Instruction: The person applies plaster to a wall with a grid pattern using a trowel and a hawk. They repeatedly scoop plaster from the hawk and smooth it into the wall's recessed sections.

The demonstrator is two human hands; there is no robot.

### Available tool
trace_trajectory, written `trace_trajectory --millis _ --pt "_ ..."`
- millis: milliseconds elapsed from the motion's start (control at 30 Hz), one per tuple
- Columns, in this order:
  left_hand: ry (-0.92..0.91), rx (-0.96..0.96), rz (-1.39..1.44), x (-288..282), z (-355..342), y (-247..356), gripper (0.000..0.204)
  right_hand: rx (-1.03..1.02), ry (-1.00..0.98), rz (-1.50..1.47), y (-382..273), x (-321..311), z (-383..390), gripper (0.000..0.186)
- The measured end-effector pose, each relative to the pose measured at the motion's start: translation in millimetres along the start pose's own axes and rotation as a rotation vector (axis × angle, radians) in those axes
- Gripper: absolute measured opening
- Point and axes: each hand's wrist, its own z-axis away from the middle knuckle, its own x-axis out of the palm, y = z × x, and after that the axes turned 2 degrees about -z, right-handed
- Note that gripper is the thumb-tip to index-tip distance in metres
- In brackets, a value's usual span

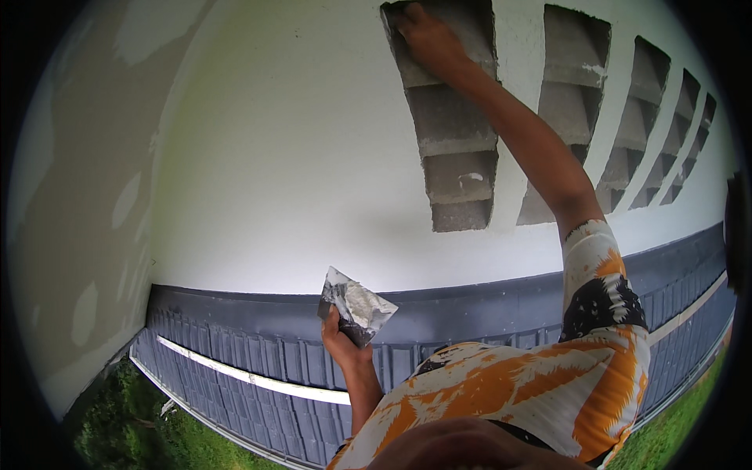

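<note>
— Left hand point(338, 335)?
— Low centre of the frame, fingers clenched round the handle of a scraper point(356, 305), blade up and smeared with pale grey filler.

— Right hand point(427, 37)?
— Top centre, arm stretched up, pressed into the top of a vent slot point(450, 117). Fingers bent against the rough grey surface there; cannot tell whether gripping anything.

— Packages, labels, signs?
— Nothing of that kind to report. Only plain surfaces.

— The wall point(298, 141) then?
— White, smooth, filling the middle of the frame. Grey stepped slots cut into it, running from top centre off toward the upper right, each with rough ledges inside. Left of frame, a second wall point(70, 204) in beige with pale patches.

— Below that?
— Blue-grey roof point(258, 376) across the lower frame, ribbed sheets, with a white strip point(251, 378) lying along it. Grass point(157, 439) at the lower left and lower right corners.

— Clothing?
— Orange, white and black patterned sleeve point(603, 298) at lower right.
</note>
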Motion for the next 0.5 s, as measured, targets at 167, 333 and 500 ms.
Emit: trace_trajectory --millis 167,333,500 --pt "-0.022 -0.002 0.02 2 4 -2 0.032 -0.027 -0.181 0.135 11 9 -2 0.025" --pt "-0.016 -0.023 0.021 1 2 0 0.032 0.14 -0.398 0.058 -9 -16 -11 0.025" --pt "-0.038 -0.008 0.026 -2 -1 0 0.033 0.161 -0.054 0.021 -11 -20 -4 0.023"
